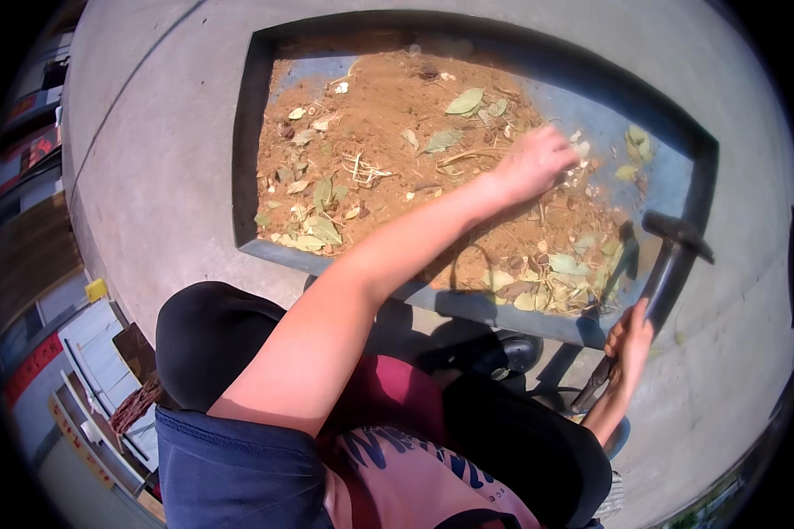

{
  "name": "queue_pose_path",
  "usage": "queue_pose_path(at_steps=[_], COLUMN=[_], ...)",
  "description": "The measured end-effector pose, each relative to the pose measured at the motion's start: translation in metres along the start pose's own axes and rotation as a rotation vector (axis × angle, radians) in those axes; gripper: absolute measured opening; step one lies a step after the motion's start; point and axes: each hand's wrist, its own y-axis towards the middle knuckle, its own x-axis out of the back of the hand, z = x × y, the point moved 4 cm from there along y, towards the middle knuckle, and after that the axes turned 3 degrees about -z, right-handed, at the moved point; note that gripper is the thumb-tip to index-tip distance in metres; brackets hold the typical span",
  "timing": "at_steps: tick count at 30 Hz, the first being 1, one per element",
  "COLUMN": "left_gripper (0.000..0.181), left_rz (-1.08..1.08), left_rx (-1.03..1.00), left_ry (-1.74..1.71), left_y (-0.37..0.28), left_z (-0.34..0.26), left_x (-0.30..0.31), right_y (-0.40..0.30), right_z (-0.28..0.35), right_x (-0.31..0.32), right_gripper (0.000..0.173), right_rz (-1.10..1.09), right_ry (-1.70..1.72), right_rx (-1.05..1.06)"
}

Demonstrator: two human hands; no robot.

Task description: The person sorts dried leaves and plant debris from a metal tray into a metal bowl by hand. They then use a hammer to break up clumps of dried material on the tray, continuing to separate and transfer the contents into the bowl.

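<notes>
A shallow metal tray [246, 152] with upright dark sides lies on the ground before me, spread with brown soil [384, 125]. My left hand [539, 162] is stretched over the tray's right half, its fingers curled downward. Small pale pieces [579, 149] lie beside the fingertips; the hand's underside is hidden, so whether it holds anything does not show. At the tray's near right corner my right hand [630, 340] grips the shaft of a hammer [668, 278]. The dark hammer head [678, 233] points away from me, over the tray's right rim.
Green leaves [465, 101], a tangle of straw [364, 170] and dry plant litter [542, 291] are scattered on the soil. Concrete floor [152, 145] surrounds the tray. My dark shoe [521, 352] is close to its near edge. A bundle of reddish twigs [134, 406] lies at the left.
</notes>
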Motion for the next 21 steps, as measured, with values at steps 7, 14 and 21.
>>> queue_pose_path(at_steps=[7, 14, 21], left_gripper=[0.026, 0.019, 0.011], left_rz=[-0.451, -0.028, 0.167], left_rx=[0.427, 0.484, 0.322], left_ry=[0.568, 0.48, 0.358], left_y=[-0.007, -0.031, -0.046], left_z=[0.121, 0.148, 0.119], left_x=[0.103, 0.123, 0.156], right_y=[-0.001, -0.006, -0.007], right_z=[0.001, 0.003, 0.005], right_x=[-0.015, -0.028, -0.037], right_gripper=[0.046, 0.045, 0.046], right_rz=[0.083, 0.132, 0.157], right_ry=[-0.067, -0.155, -0.206], right_rx=[0.012, 0.025, 0.031])
